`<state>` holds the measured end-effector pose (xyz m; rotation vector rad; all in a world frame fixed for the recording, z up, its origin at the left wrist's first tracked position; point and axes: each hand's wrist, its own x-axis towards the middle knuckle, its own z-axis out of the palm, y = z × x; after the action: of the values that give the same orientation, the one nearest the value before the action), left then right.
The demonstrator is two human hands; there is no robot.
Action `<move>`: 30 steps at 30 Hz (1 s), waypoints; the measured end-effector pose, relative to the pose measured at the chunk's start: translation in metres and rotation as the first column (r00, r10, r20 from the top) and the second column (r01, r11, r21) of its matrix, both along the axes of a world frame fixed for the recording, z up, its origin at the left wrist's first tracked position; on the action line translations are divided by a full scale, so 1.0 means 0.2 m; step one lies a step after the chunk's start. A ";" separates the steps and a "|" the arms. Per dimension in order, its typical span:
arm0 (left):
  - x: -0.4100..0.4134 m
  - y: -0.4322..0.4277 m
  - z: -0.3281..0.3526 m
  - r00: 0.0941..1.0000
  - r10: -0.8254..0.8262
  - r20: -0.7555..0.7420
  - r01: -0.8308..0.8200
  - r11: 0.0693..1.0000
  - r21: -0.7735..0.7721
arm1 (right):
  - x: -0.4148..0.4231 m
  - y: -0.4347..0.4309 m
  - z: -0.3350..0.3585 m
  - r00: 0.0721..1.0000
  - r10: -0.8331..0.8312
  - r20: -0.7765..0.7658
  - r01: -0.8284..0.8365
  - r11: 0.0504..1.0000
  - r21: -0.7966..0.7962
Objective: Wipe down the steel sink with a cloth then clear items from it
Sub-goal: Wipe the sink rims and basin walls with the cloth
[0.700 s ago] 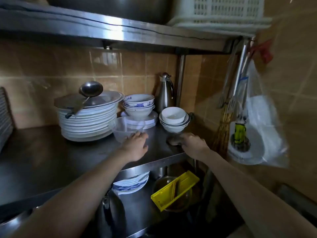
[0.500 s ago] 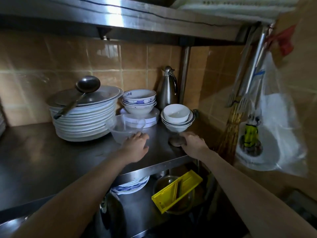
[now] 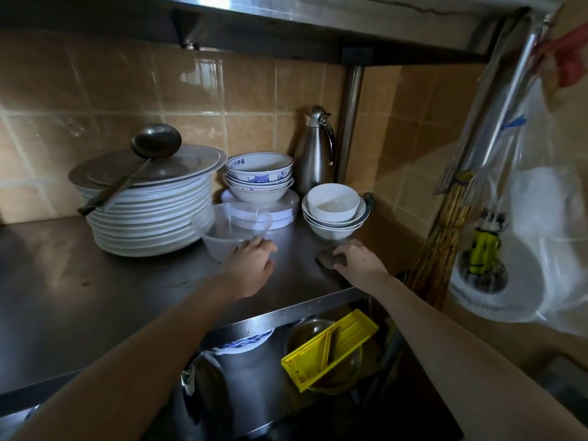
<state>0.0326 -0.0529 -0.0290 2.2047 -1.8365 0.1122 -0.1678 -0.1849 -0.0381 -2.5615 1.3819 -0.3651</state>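
Beyond and to the left of the left hand [image 3: 251,265], a stack of white plates [image 3: 149,224] carries a ladle [image 3: 140,160], probably parked there to stay out of the wiping path. The left hand lies with its fingers nearly straight against the near wall of a clear plastic bowl [image 3: 234,229]. It seems to be nudging the bowl aside to bare the steel top [image 3: 95,297], and it does not wrap round it. The two hands are apart. The right hand [image 3: 359,262] bends its fingers down over a dark cloth [image 3: 325,258], pressing it onto the steel just in front of a stack of white bowls [image 3: 334,208]. To the right of that hand a straw broom [image 3: 445,243] leans in the corner. Wiping looks to be the step in hand, and clearing has not yet begun.
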 end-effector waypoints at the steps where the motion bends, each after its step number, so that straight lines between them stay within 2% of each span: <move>1: 0.00 0.01 0.00 1.000 -0.001 -0.001 0.001 1.000 -0.005 | 0.00 0.01 0.00 1.000 0.001 0.001 -0.001 1.000 -0.016; 14: -0.07 0.26 0.01 1.000 0.000 -0.012 0.000 0.999 -0.054 | -0.19 0.27 0.02 0.997 -0.018 0.070 0.024 0.996 -0.082; 30: -0.46 0.82 -0.06 0.995 -0.069 -0.067 0.064 0.995 -0.081 | -0.67 0.93 0.03 0.988 -0.086 0.129 0.101 0.989 -0.113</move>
<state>-0.0588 0.1104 -0.0410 2.0659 -1.8337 0.0923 -0.3015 0.0013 -0.0312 -2.5224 1.4794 -0.6300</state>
